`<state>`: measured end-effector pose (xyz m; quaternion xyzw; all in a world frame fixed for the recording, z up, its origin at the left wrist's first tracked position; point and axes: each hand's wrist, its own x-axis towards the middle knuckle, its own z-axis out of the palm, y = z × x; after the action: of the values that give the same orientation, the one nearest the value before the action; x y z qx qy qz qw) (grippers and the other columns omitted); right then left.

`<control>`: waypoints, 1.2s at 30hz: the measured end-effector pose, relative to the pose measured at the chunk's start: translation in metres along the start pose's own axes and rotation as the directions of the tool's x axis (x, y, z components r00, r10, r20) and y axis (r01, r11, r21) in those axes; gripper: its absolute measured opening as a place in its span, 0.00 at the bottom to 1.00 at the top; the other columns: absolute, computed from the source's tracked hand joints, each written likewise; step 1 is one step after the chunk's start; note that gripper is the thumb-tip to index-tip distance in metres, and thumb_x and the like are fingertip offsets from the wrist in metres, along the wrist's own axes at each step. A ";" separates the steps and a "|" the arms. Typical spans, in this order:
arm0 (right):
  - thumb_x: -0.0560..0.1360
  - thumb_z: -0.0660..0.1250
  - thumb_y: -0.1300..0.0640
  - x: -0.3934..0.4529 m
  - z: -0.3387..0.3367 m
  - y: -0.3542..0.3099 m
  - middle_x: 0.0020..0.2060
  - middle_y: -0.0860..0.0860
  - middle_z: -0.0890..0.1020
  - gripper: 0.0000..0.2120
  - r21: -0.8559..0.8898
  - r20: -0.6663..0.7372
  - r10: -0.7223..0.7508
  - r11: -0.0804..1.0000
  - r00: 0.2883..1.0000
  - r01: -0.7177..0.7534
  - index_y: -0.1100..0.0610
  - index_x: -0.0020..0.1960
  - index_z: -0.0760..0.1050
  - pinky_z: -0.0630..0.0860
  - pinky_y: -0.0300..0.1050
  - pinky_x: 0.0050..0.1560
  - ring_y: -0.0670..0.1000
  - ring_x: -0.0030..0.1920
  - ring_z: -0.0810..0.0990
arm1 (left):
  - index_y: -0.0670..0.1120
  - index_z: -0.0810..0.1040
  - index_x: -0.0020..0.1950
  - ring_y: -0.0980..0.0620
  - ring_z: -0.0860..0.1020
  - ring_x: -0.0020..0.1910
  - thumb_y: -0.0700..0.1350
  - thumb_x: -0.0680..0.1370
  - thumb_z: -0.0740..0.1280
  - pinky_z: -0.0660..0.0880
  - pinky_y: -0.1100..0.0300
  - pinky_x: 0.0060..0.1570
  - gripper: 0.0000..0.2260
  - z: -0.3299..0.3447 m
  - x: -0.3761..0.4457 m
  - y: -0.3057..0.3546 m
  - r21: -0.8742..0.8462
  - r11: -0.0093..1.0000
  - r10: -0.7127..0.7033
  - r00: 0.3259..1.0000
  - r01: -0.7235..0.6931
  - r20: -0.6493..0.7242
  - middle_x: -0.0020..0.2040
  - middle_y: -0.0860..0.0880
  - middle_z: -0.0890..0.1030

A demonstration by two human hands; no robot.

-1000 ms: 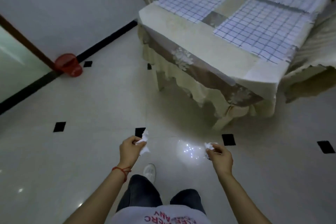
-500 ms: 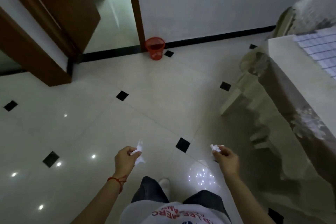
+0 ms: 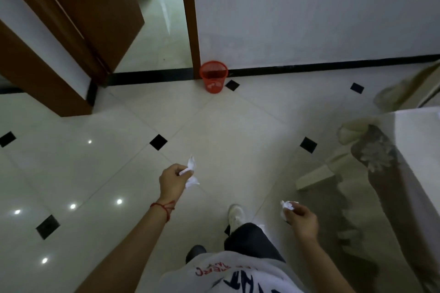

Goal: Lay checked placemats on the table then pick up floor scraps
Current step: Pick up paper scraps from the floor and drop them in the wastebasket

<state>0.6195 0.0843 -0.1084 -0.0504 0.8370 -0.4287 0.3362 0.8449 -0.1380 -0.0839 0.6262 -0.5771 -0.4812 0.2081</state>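
Observation:
My left hand grips a crumpled white paper scrap that sticks out above and beside my fingers. My right hand pinches a smaller white paper scrap at its fingertips. Both hands are held out over the pale tiled floor. A red mesh wastebasket stands ahead against the wall, beside a door frame. Only a corner of the table with its draped cloth shows at the right; the checked placemats are out of view.
An open brown door and doorway lie at the upper left. A white wall with a black skirting strip runs across the back. My white shoe steps forward on the floor between my hands.
The view has swung left, away from the table and toward the red wastebasket, which is now nearer and more central. Both hands still hold their scraps; the right has dropped lower.

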 end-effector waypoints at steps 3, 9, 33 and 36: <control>0.72 0.69 0.61 0.056 0.010 -0.050 0.38 0.62 0.84 0.07 -0.015 0.016 -0.060 0.998 0.998 0.060 0.61 0.36 0.80 0.73 0.35 0.38 0.60 0.43 0.81 | 0.45 0.75 0.29 0.53 0.73 0.28 0.38 0.71 0.71 0.67 0.74 0.26 0.12 0.016 0.033 0.038 -0.038 0.999 -0.002 1.000 0.001 -0.026 0.27 0.51 0.77; 0.72 0.68 0.65 0.147 0.046 -0.152 0.32 0.56 0.76 0.08 -0.040 0.139 -0.154 0.986 0.978 0.161 0.64 0.35 0.76 0.72 0.36 0.33 0.51 0.32 0.73 | 0.44 0.75 0.29 0.50 0.74 0.30 0.40 0.72 0.70 0.70 0.68 0.30 0.12 0.027 0.089 0.062 -0.057 0.992 -0.114 0.992 0.111 -0.053 0.30 0.45 0.79; 0.70 0.72 0.58 0.458 0.237 -0.418 0.37 0.56 0.84 0.07 -0.125 0.103 0.025 0.992 0.994 -0.012 0.60 0.47 0.81 0.75 0.44 0.47 0.56 0.39 0.82 | 0.38 0.80 0.40 0.51 0.74 0.29 0.39 0.71 0.71 0.71 0.61 0.32 0.04 0.086 0.573 0.290 0.067 0.998 -0.004 1.000 0.005 -0.014 0.33 0.46 0.78; 0.71 0.70 0.59 0.506 0.256 -0.450 0.40 0.58 0.84 0.09 -0.174 0.145 0.051 0.984 0.988 -0.025 0.61 0.50 0.80 0.76 0.43 0.46 0.56 0.41 0.82 | 0.38 0.80 0.43 0.53 0.74 0.28 0.39 0.72 0.71 0.70 0.71 0.26 0.05 0.098 0.615 0.294 0.068 0.992 -0.100 0.995 0.102 -0.030 0.35 0.46 0.78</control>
<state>0.2939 -0.5621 -0.1374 -0.0949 0.8442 -0.3436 0.4003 0.5288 -0.7491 -0.1109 0.6677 -0.5581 -0.4627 0.1693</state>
